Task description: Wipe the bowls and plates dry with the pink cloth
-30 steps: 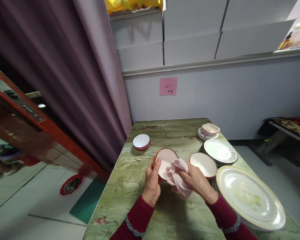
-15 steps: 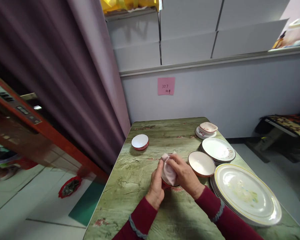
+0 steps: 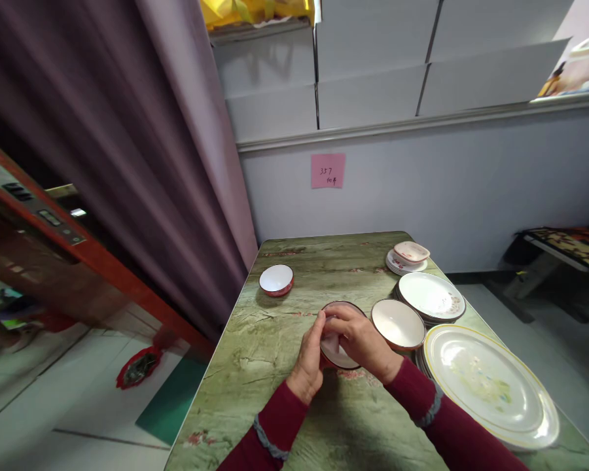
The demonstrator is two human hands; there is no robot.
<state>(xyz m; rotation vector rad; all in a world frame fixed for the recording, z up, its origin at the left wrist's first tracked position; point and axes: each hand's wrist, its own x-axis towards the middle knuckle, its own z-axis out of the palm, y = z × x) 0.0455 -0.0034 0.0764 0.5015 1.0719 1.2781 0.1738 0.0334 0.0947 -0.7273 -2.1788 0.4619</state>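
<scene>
In front of me is a red bowl with a pale inside and dark rim (image 3: 344,361). My left hand (image 3: 308,360) is closed on its left side. With my right hand (image 3: 366,341) I press a pale cloth (image 3: 330,343) against the inside of this bowl; the fingers partly cover the cloth. Just right of it sits a cream bowl (image 3: 397,322) with a brown outside. A white bowl with a red outside (image 3: 276,279) stands apart at the table's left edge.
On the right of the green wood-patterned table (image 3: 255,379) are a stack of large oval plates (image 3: 491,386), a stack of round plates (image 3: 429,294), and small plates (image 3: 395,263) under a small dish (image 3: 412,251). A purple curtain (image 3: 186,131) hangs at the left.
My right hand and the cloth have shifted inside the bowl, so more of the far rim and the inside shows. Less of the cloth is visible. My left hand stays on the bowl.
</scene>
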